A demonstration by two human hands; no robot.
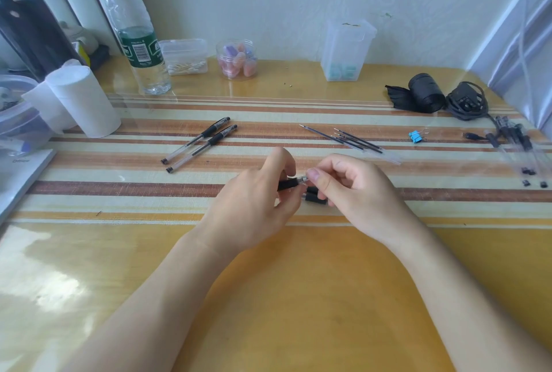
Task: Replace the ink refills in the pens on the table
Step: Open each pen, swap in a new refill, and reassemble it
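Observation:
My left hand (254, 204) grips a pen (288, 184) by its black grip section, above the middle of the striped mat. My right hand (352, 189) pinches the pen's silver tip (303, 178) between thumb and forefinger, and a black cap (313, 196) is tucked under its fingers. Most of the pen's barrel is hidden by my left hand. Two capped pens (199, 144) lie side by side to the left on the mat. Several loose ink refills (349, 139) lie beyond my hands to the right. More pens (513, 147) lie in a pile at the right edge.
A blue binder clip (416, 136) lies right of the refills. A black tape roll (422, 96) and coiled cable (469, 101) sit back right. A water bottle (137, 39), paper roll (86, 102), clear boxes (185, 56) and an eraser jar (237, 59) line the back.

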